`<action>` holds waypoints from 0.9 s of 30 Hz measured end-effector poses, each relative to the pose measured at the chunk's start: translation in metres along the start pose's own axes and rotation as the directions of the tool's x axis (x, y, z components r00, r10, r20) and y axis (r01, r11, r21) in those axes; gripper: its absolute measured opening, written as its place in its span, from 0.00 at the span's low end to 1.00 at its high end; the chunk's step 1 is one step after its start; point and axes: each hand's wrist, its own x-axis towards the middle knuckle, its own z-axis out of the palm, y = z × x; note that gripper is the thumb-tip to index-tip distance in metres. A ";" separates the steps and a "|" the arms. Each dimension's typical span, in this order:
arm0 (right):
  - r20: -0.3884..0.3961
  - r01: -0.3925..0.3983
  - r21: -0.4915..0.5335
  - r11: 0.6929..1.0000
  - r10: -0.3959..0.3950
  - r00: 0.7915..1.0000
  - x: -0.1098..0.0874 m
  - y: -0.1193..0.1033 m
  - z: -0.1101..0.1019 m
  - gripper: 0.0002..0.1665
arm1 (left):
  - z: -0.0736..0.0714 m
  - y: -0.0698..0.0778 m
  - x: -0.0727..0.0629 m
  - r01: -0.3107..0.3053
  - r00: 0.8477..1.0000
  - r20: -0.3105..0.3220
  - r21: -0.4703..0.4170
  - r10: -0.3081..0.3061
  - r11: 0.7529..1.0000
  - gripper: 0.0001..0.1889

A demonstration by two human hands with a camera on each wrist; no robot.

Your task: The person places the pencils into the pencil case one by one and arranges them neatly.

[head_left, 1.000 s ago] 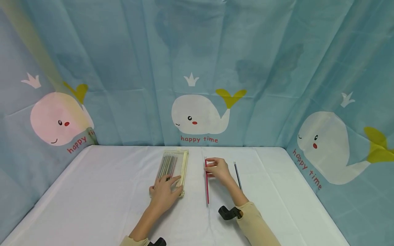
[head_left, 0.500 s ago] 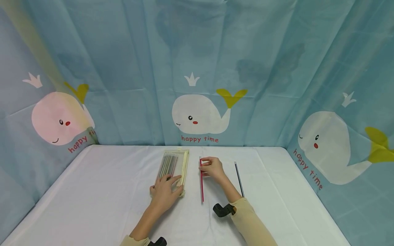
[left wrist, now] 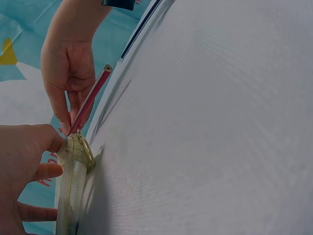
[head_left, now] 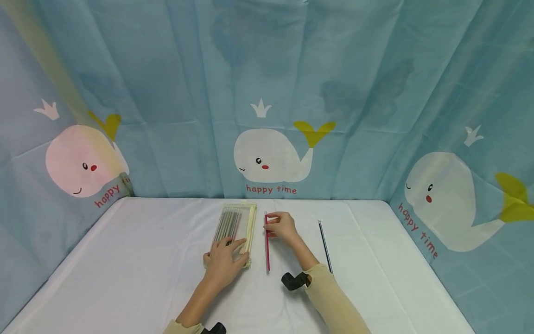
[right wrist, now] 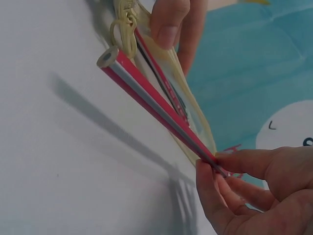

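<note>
White-covered table [head_left: 125,260] fills lower frame; blue whale-print "happy time" curtain [head_left: 267,93] hangs behind and on both sides.

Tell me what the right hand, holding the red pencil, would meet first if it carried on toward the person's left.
Probably the mesh pencil case, lying just beside the red pencil in the right hand; the left hand presses on its near end. Depth is unclear.

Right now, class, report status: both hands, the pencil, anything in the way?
Left hand flat on clear mesh pencil pouch. Right hand pinches red-striped pencil, beside the pouch. Dark pencil lies apart, right.
</note>
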 end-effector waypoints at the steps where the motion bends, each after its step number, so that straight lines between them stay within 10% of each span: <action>1: 0.003 0.003 0.005 1.000 -0.003 1.000 0.001 -0.001 0.001 0.24 | 0.000 0.000 0.000 -0.001 1.000 0.000 0.000 0.001 1.000 0.21; 27: 0.064 -0.032 0.034 0.999 0.030 0.998 0.023 -0.003 0.029 0.24 | -0.001 0.000 0.000 0.009 1.000 0.001 -0.010 -0.009 1.000 0.22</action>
